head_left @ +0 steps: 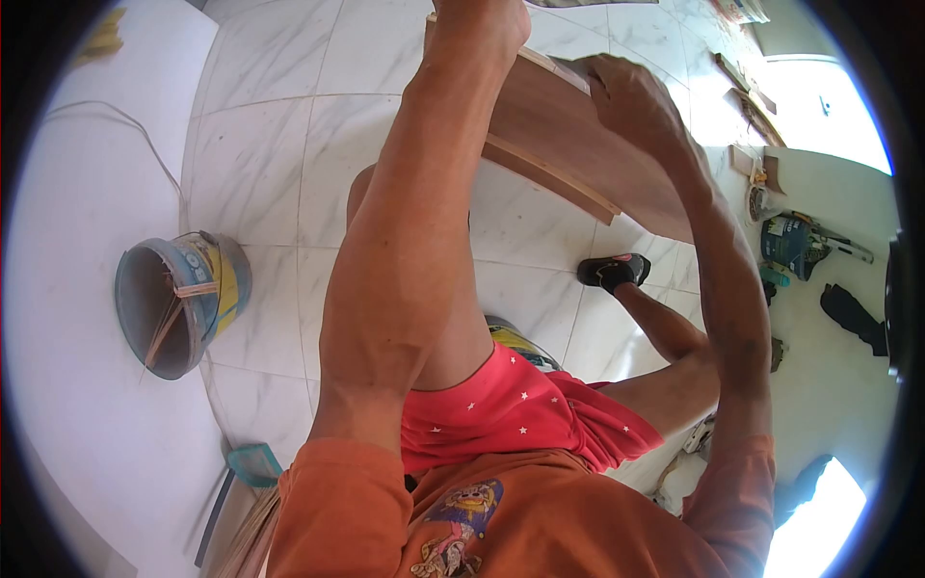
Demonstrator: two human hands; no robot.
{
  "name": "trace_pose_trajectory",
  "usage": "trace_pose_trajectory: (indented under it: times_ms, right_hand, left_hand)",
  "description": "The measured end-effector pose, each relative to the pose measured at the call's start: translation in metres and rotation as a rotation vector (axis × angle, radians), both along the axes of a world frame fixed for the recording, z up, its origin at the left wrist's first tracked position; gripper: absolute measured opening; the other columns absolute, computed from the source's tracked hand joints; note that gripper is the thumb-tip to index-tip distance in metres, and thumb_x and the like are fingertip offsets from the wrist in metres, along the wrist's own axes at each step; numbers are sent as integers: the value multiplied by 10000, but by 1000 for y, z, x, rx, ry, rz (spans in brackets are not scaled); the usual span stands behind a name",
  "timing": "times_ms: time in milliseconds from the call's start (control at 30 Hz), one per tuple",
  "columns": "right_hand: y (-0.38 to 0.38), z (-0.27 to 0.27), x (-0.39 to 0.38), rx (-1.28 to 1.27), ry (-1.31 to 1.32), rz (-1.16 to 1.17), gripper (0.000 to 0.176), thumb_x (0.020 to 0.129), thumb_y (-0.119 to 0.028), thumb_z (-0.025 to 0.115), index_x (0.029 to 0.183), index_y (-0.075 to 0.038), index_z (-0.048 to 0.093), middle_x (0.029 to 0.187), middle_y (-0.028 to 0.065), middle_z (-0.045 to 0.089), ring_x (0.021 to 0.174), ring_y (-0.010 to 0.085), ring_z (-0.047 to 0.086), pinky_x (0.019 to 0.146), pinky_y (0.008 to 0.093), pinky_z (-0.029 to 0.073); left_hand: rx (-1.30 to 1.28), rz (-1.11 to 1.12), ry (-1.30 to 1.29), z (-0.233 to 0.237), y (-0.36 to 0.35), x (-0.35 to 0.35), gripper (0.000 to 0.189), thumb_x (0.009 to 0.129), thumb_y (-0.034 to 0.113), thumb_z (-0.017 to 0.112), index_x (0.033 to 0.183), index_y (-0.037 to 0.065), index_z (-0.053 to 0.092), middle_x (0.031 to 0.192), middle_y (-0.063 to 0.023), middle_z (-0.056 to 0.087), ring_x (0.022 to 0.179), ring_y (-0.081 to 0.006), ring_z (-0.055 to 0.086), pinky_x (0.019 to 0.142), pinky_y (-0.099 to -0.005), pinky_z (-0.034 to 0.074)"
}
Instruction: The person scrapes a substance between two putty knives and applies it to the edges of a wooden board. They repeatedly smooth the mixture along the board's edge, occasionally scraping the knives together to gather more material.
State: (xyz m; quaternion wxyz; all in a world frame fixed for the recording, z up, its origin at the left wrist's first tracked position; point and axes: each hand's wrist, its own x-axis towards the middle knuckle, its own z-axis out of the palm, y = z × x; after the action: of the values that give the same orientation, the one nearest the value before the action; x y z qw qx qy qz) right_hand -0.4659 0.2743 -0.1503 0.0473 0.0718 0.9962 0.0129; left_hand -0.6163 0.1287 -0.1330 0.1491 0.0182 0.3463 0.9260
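A brown wooden panel (578, 130) with pale edges stands on the tiled floor in front of me, with a wooden strip (554, 181) along its near side. My right hand (631, 101) is at the panel's upper edge, its fingers curled over a flat dark grey piece (575, 65) that lies against that edge. What kind of thing the grey piece is cannot be made out. My left arm reaches forward to the panel's far end. Only the wrist and heel of my left hand (491, 14) show at the top border; its fingers are out of the frame.
On the left stands a blue and yellow bucket (231, 289) with thin sticks inside. A teal dustpan (254, 465) lies by the wall. Another bucket (520, 339) shows beneath me. Wood offcuts (747, 96) and a dark paint pail (790, 246) are at the right. My shoe (614, 271) rests near the panel.
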Motion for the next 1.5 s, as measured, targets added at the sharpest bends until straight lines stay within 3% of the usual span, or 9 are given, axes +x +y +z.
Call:
trace_pose_trajectory:
  times_ms: [133, 267, 533, 733, 967, 1067, 1200, 1367, 1500]
  right_hand:
    - [13, 3, -21, -118, -75, -33, 279, 965, -156, 566, 1194, -44, 679, 1048, 234, 715, 944, 414, 684, 868, 469, 534]
    - [12, -4, -29, -120, -80, -60, 290, 966, -154, 557, 1210, -54, 679, 1049, 232, 714, 943, 421, 680, 878, 476, 532]
    - [5, -10, -26, -73, -50, -24, 288, 957, -125, 548, 1200, -62, 690, 1081, 203, 718, 986, 405, 674, 900, 471, 532]
    - [-13, -32, -9, 129, 30, 166, 219, 891, -46, 597, 1078, -75, 707, 1062, 113, 698, 993, 279, 687, 846, 419, 583]
    - [-27, -30, 9, 121, 26, 230, 211, 893, -45, 604, 1083, -64, 693, 1098, 104, 684, 1051, 264, 664, 881, 411, 574]
    - [-26, -12, 1, 42, -9, 170, 248, 908, -45, 570, 1129, -44, 683, 1075, 120, 700, 1005, 308, 668, 897, 425, 549]
    - [-7, -3, -24, -97, 65, 88, 242, 948, -118, 551, 1127, -19, 680, 1017, 211, 711, 927, 425, 667, 854, 488, 528]
    - [-5, -2, -52, -104, -52, 23, 260, 949, -139, 553, 1146, -42, 691, 1019, 219, 716, 929, 416, 674, 858, 479, 531]
    - [-7, -7, -59, -121, -60, 8, 297, 947, -153, 559, 1197, -52, 683, 1015, 221, 719, 930, 411, 676, 866, 481, 528]
  left_hand:
    - [25, 1, 9, -2, 0, -2, 282, 1027, 189, 417, 1060, 8, 631, 971, -135, 658, 798, -240, 693, 626, -353, 591]
    - [-50, -15, -12, 5, -5, -2, 287, 1023, 187, 420, 1073, 2, 634, 963, -139, 659, 794, -252, 694, 637, -356, 596]
    - [41, 9, -34, 3, 1, -3, 309, 1037, 211, 405, 1049, 1, 631, 916, -127, 656, 727, -237, 682, 594, -351, 586]
    - [-3, 0, -3, 1, -2, -1, 320, 1047, 216, 393, 1038, -1, 628, 862, -106, 643, 653, -217, 653, 545, -326, 557]
    - [-48, 3, -67, 6, -5, -1, 347, 1062, 241, 386, 1049, -11, 624, 870, -115, 644, 692, -222, 660, 567, -331, 564]
    - [-37, 6, -38, 4, -7, -3, 358, 1066, 244, 379, 1071, -18, 622, 900, -124, 651, 715, -229, 667, 596, -339, 578]
    - [-50, 40, -41, 15, -14, 6, 356, 1064, 239, 382, 1094, -22, 622, 953, -137, 656, 763, -239, 678, 630, -343, 588]
    - [-8, 119, 31, 8, -10, 8, 356, 1059, 229, 384, 1115, -31, 620, 992, -146, 658, 834, -248, 683, 676, -349, 593]
    - [23, 56, -17, 2, -7, -4, 357, 1056, 222, 381, 1127, -35, 618, 1010, -150, 659, 852, -252, 683, 694, -353, 594]
